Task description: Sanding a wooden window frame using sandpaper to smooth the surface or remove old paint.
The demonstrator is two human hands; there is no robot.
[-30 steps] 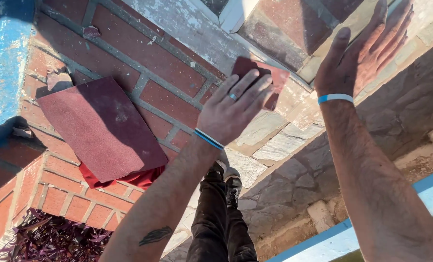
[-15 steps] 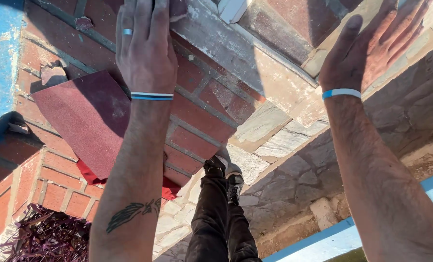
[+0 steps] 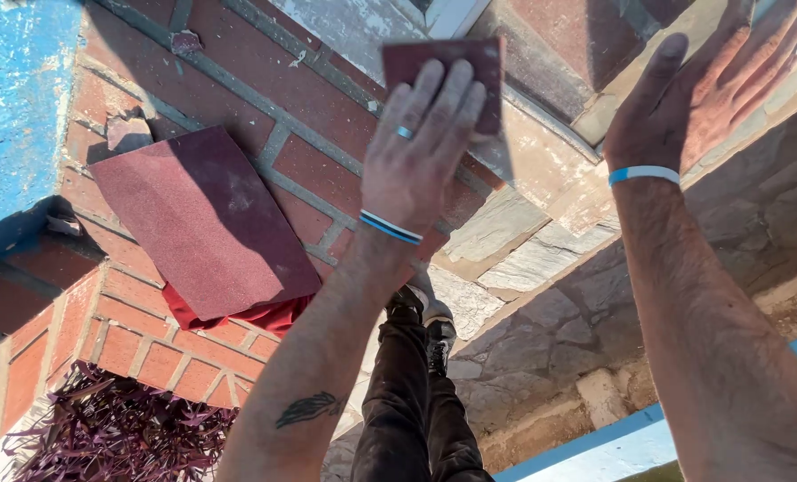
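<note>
Two hands, viewed from above. The left hand (image 3: 421, 156) lies flat, fingers extended and close together, pressing one small dark-red sanding sheet (image 3: 443, 80) against the pale ledge (image 3: 541, 161); the sheet shows above and beside the fingertips, and its lower part is hidden under the fingers. One ring (image 3: 405, 132) sits on a finger of this hand, and one blue-and-white wristband (image 3: 390, 227) circles its wrist.

The right hand (image 3: 693, 98) is open, fingers straight and slightly spread, palm against the stone surface (image 3: 773, 205); it grips nothing. One light-blue wristband (image 3: 644, 174) circles its wrist.

Well to the left of the left hand's fingers, one larger dark-red abrasive sheet (image 3: 202, 223) lies on the brick ledge (image 3: 265, 80), with a red cloth (image 3: 265, 314) showing beneath its lower edge. One loose stone chip (image 3: 129, 132) rests just beyond that sheet's upper corner.

Below the wrists, the person's dark trouser legs (image 3: 407, 402) and one shoe (image 3: 430, 312) are visible. One clump of purple-leaved plants (image 3: 104, 437) fills the lower left corner. One blue-painted surface (image 3: 15, 107) occupies the upper left.
</note>
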